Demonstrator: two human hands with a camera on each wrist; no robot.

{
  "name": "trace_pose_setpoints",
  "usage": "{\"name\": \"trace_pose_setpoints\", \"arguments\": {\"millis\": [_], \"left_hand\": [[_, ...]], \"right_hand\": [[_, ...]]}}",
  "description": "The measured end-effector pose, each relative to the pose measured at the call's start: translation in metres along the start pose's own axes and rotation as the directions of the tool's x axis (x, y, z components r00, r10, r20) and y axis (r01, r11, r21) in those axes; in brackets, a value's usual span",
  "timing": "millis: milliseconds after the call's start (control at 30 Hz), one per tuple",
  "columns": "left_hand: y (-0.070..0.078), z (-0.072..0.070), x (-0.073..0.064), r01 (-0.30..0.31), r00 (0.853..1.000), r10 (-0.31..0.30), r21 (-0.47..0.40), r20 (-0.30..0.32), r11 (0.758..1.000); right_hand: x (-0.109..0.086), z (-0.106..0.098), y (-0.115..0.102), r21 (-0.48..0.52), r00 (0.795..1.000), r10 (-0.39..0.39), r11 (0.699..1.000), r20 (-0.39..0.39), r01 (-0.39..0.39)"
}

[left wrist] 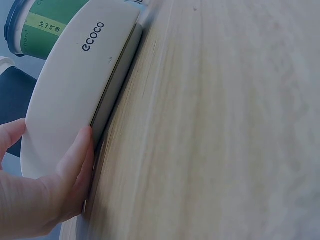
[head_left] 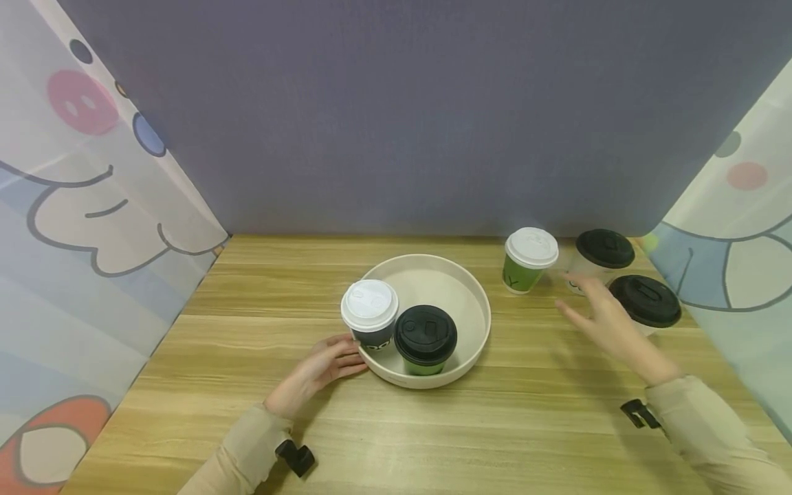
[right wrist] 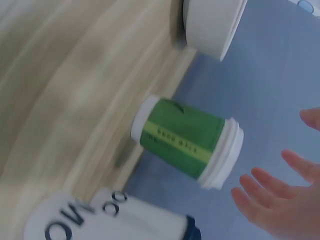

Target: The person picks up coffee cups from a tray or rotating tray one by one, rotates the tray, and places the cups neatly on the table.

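My left hand (head_left: 328, 364) holds the left side of a round cream tray (head_left: 460, 275), thumb at the rim and fingers low against its outer wall in the left wrist view. In the tray stand a dark paper coffee cup with a white lid (head_left: 370, 306) and a green paper cup with a black lid (head_left: 425, 337). My right hand (head_left: 609, 326) is in the air over the right side of the table, fingers spread and holding nothing. Near its fingers stands a green paper cup with a white lid (right wrist: 182, 137), upright on the table in the head view.
Two white paper cups with black lids stand at the right, the rear one (head_left: 603, 251) by the back panel (head_left: 396, 124) and the front one (head_left: 645, 301) partly behind my right hand. Printed curtains (head_left: 124, 227) border the wooden table (head_left: 495, 426) on both sides.
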State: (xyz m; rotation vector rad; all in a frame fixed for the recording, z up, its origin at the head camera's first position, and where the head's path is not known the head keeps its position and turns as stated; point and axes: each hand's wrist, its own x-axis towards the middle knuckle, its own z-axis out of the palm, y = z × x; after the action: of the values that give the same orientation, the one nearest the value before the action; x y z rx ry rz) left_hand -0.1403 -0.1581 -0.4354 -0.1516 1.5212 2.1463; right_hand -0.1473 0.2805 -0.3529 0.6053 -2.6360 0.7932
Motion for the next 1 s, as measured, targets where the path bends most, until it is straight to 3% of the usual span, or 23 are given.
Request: {"name": "trace_pose_setpoints", "arguments": {"millis": [267,500,667,867,1000], "left_hand": [[0.000,0.001,-0.002,-0.005,1.000,0.005,0.003,0.019,1.000],[0.000,0.000,-0.002,-0.005,1.000,0.005,0.010,0.017,1.000],[0.000,0.000,-0.002,-0.004,1.000,0.004,0.008,0.021,1.000],[-0.001,0.000,-0.002,-0.006,1.000,0.006,0.003,0.031,1.000],[-0.001,-0.001,-0.002,-0.008,0.999,0.008,-0.002,0.034,1.000]], "right_hand": [[0.002,0.019,-0.006,0.085,0.991,0.089,0.992,0.101,-0.098],[0.004,0.036,-0.012,0.187,0.984,0.117,0.972,0.131,-0.140],[0.006,0.048,-0.016,0.330,0.973,0.134,0.924,0.190,-0.192],[0.006,0.062,-0.021,0.425,0.958,0.144,0.872,0.249,-0.241],[0.008,0.068,-0.028,0.487,0.934,0.194,0.811,0.301,-0.325]]}}
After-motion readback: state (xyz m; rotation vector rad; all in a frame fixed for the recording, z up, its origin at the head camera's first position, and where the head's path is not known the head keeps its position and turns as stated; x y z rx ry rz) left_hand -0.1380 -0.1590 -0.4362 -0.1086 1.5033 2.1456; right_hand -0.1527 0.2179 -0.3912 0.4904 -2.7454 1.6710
